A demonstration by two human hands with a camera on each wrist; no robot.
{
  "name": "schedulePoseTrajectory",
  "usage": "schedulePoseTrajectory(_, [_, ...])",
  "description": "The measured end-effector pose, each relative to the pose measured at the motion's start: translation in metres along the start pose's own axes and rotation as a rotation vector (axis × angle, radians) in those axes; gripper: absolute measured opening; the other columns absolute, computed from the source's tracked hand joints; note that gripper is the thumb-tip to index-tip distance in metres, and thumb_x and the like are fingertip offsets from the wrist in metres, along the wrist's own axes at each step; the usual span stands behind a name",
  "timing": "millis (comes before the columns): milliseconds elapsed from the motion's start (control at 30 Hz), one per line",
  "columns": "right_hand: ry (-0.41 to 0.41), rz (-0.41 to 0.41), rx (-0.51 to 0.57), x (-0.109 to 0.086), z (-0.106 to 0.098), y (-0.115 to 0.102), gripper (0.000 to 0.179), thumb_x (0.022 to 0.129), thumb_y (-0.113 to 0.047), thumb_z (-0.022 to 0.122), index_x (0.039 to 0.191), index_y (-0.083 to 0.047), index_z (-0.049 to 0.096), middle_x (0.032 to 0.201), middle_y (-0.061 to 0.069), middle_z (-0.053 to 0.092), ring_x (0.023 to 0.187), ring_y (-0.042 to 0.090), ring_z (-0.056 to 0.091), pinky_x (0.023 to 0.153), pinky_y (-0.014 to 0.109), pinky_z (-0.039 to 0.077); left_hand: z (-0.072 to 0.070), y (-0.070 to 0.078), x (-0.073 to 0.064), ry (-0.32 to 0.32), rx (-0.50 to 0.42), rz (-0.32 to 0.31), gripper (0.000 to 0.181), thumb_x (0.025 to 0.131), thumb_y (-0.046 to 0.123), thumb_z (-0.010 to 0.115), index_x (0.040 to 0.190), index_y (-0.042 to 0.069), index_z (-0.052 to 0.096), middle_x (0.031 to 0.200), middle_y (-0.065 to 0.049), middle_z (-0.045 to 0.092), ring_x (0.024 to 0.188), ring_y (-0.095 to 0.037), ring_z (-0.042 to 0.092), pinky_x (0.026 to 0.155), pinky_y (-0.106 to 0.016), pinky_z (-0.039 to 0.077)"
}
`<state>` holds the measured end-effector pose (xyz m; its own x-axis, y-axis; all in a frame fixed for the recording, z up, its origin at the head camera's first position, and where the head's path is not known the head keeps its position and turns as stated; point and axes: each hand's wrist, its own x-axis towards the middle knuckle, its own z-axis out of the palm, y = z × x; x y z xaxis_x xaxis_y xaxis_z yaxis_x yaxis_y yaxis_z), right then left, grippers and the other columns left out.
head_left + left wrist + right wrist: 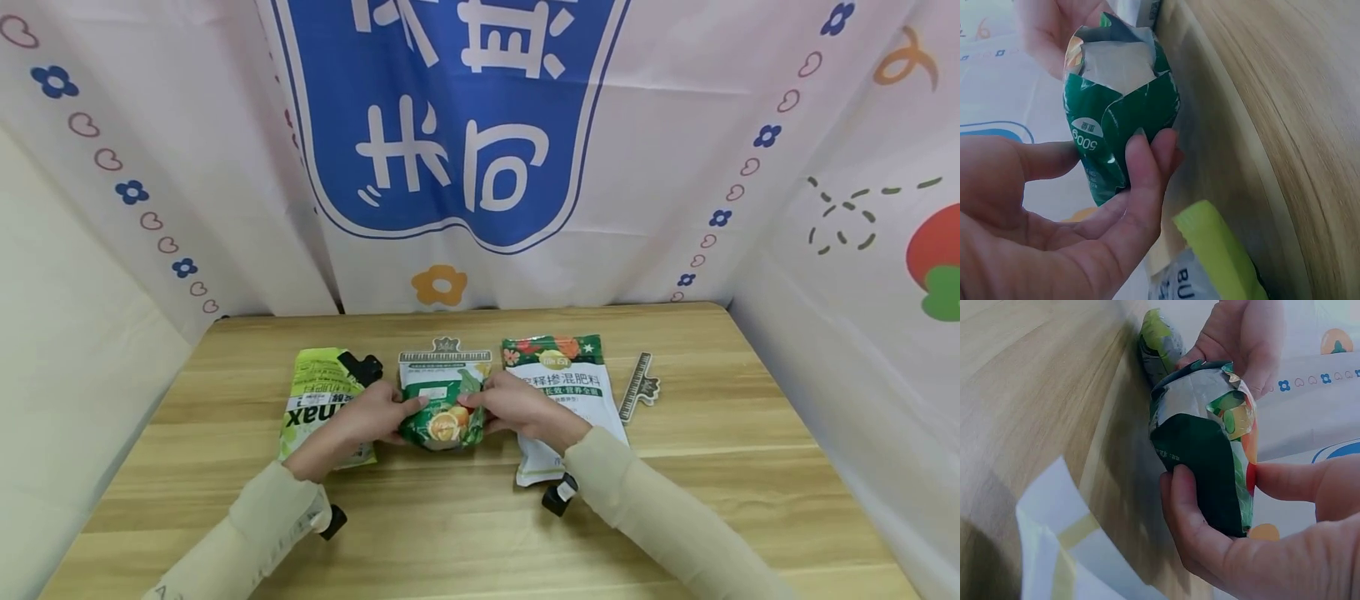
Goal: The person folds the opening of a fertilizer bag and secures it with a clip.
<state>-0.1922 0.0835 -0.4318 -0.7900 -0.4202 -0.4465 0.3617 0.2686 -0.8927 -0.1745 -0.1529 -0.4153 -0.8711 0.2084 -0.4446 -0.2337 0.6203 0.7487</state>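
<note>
Three bags here: lime bag (pixel 315 375) left of the fingers (pixel 1142 164), left hand (pixel 377 410) pinching a green bag (pixel 431 417), right hand (pixel 517 402) pinching its other side, fingers parted basically just its thickness, white bag (pixel 566 379) right of them, clip (pixel 640 389) further right.

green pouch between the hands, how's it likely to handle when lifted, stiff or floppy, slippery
The green pouch would probably flex rather than stay rigid, as its film creases and folds around the base. It likely has some weight, since its lower part bulges. Its glossy surface may be slightly slippery without a grip from both sides.
</note>
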Motion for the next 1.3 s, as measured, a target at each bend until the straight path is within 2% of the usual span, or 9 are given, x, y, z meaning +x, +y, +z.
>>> schedulePoseTrajectory(100, [-0.006, 0.003, 0.006, 0.003, 0.003, 0.001, 0.027, 0.107, -0.018, 0.062, 0.107, 0.007, 0.071, 0.108, 0.013, 0.076, 0.086, 0.015, 0.072, 0.082, 0.037, 0.064, -0.001, -0.003, 0.000, -0.015, 0.016, 0.000, 0.036, 0.110, 0.029, 0.057, 0.098, -0.003, 0.071, 0.096, -0.013, 0.073, 0.077, -0.019, 0.074, 0.073, -0.038, 0.064])
schedulePoseTrajectory(367, [0.013, 0.019, 0.007, 0.005, 0.006, 0.003, 0.022, 0.106, -0.017, 0.064, 0.102, 0.005, 0.067, 0.109, 0.014, 0.075, 0.088, 0.018, 0.072, 0.081, 0.038, 0.064, -0.004, -0.004, -0.002, -0.041, 0.052, 0.028, 0.037, 0.110, 0.029, 0.057, 0.103, -0.003, 0.072, 0.097, -0.014, 0.073, 0.076, -0.020, 0.074, 0.071, -0.039, 0.064])
schedulePoseTrajectory(533, [0.011, 0.031, 0.001, 0.009, 0.007, 0.006, 0.022, 0.106, -0.018, 0.064, 0.102, 0.004, 0.066, 0.108, 0.013, 0.073, 0.088, 0.018, 0.070, 0.081, 0.038, 0.064, -0.003, -0.005, 0.000, -0.050, 0.063, 0.000, 0.033, 0.110, 0.026, 0.057, 0.110, -0.004, 0.069, 0.100, -0.015, 0.072, 0.078, -0.020, 0.074, 0.072, -0.038, 0.064])
schedulePoseTrajectory(700, [0.022, 0.053, 0.015, 0.011, 0.008, 0.008, 0.023, 0.106, -0.018, 0.063, 0.102, 0.005, 0.069, 0.108, 0.012, 0.073, 0.089, 0.017, 0.070, 0.084, 0.038, 0.064, -0.001, -0.004, 0.001, -0.041, 0.102, -0.024, 0.033, 0.110, 0.026, 0.057, 0.107, -0.004, 0.068, 0.097, -0.015, 0.070, 0.075, -0.022, 0.074, 0.071, -0.036, 0.064])
schedulePoseTrajectory(933, [0.052, 0.065, 0.051, 0.013, 0.009, 0.007, 0.020, 0.105, -0.018, 0.065, 0.104, 0.003, 0.066, 0.110, 0.012, 0.070, 0.090, 0.018, 0.068, 0.086, 0.038, 0.063, -0.001, -0.007, 0.004, -0.023, 0.089, -0.021, 0.032, 0.111, 0.024, 0.054, 0.114, -0.005, 0.067, 0.100, -0.015, 0.071, 0.077, -0.019, 0.073, 0.072, -0.035, 0.064])
schedulePoseTrajectory(1100, [0.063, 0.058, 0.050, 0.014, 0.009, 0.008, 0.020, 0.104, -0.017, 0.066, 0.099, 0.001, 0.064, 0.109, 0.011, 0.069, 0.089, 0.018, 0.067, 0.085, 0.039, 0.063, -0.001, -0.007, 0.003, -0.033, 0.098, -0.014, 0.032, 0.110, 0.026, 0.057, 0.110, -0.004, 0.068, 0.098, -0.014, 0.071, 0.078, -0.021, 0.074, 0.073, -0.036, 0.063])
schedulePoseTrajectory(1300, [0.069, 0.049, 0.038, 0.014, 0.009, 0.012, 0.020, 0.105, -0.018, 0.065, 0.098, -0.001, 0.058, 0.115, 0.014, 0.067, 0.094, 0.019, 0.067, 0.087, 0.040, 0.063, 0.000, -0.006, -0.001, -0.051, 0.090, 0.000, 0.032, 0.109, 0.030, 0.059, 0.106, 0.000, 0.068, 0.100, -0.012, 0.071, 0.082, -0.021, 0.074, 0.076, -0.037, 0.064])
